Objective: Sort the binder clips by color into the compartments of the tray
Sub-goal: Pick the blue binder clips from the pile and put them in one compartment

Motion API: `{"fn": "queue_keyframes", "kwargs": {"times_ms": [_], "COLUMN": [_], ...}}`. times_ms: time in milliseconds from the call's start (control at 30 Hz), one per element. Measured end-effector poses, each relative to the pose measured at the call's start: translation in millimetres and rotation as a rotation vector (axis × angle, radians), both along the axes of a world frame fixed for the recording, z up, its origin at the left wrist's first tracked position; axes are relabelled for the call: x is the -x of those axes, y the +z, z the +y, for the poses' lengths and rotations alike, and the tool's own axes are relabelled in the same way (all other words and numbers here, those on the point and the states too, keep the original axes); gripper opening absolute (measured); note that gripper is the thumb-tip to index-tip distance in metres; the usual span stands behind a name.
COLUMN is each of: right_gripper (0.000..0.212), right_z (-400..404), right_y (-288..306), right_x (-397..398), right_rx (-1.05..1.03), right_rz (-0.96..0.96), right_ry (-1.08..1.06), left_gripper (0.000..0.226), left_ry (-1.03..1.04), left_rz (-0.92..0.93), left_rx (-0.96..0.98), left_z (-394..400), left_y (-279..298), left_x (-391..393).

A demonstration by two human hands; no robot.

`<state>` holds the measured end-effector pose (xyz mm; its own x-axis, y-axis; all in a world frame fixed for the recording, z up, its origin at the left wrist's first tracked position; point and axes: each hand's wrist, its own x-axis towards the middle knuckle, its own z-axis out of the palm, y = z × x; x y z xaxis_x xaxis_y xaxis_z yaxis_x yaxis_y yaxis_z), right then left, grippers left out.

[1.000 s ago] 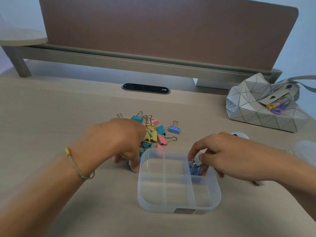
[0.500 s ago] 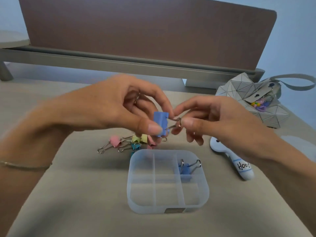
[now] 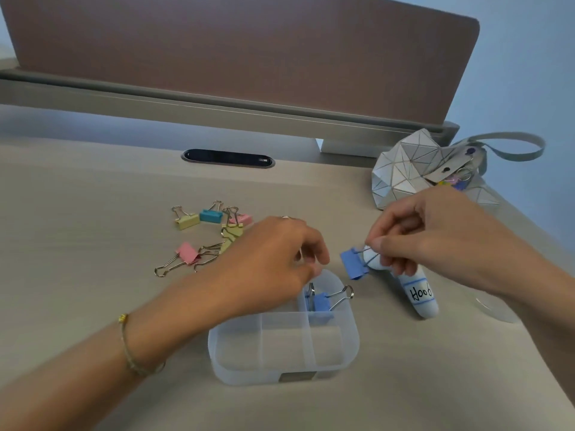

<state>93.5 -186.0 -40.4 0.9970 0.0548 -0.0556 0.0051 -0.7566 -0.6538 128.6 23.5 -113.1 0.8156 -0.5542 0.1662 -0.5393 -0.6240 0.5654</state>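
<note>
A clear plastic tray (image 3: 281,367) with several compartments sits near the table's front. One blue clip (image 3: 322,301) lies in its far right compartment. My right hand (image 3: 429,234) pinches the wire handles of a second blue binder clip (image 3: 353,264), held in the air just above and right of that compartment. My left hand (image 3: 270,262) hovers over the tray's far left corner, fingers curled and blurred, nothing visible in it. Loose clips lie behind: yellow (image 3: 186,221), teal (image 3: 211,215), pink (image 3: 188,252) and more, partly hidden by my left hand.
A white marker-like object (image 3: 418,295) with a handwritten label lies right of the tray. A grey geometric pouch (image 3: 413,169) holding more clips sits at the back right. A brown desk divider (image 3: 236,54) and a cable slot (image 3: 228,158) run along the back.
Both hands held the blue clip together in the air. Now only my right hand holds it, lower and near the tray, and my left hand has dropped toward the tray's far left corner.
</note>
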Motion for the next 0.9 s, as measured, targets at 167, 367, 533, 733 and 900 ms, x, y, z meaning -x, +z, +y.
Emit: {"fn": "queue_keyframes", "kwargs": {"times_ms": [167, 367, 533, 733, 900], "right_gripper": [0.015, 0.016, 0.012, 0.008, 0.016], "right_z": [21.7, 41.1, 50.0, 60.2, 38.6], "right_y": [-14.2, -28.7, -34.6, -25.5, -17.9], "right_x": [0.0, -1.0, -4.5, -10.7, -33.4], "right_rx": [0.114, 0.305, 0.515, 0.557, 0.375], "right_rz": [-0.008, 0.022, -0.026, 0.111, 0.09], "right_ry": [0.033, 0.075, 0.135, 0.264, 0.22], "left_gripper": [0.014, 0.014, 0.027, 0.031, 0.025], "left_ry": [0.083, 0.102, 0.08, 0.065, 0.135], "left_rz": [0.038, 0.109, 0.116, 0.173, 0.149], "left_rx": [0.003, 0.007, -0.061, -0.074, -0.018], "left_z": [2.9, 9.3, 8.3, 12.7, 22.1], "left_y": [0.0, 1.6, 0.3, 3.4, 12.1], "left_x": [-3.1, -7.1, -8.1, -12.0, -18.3]}}
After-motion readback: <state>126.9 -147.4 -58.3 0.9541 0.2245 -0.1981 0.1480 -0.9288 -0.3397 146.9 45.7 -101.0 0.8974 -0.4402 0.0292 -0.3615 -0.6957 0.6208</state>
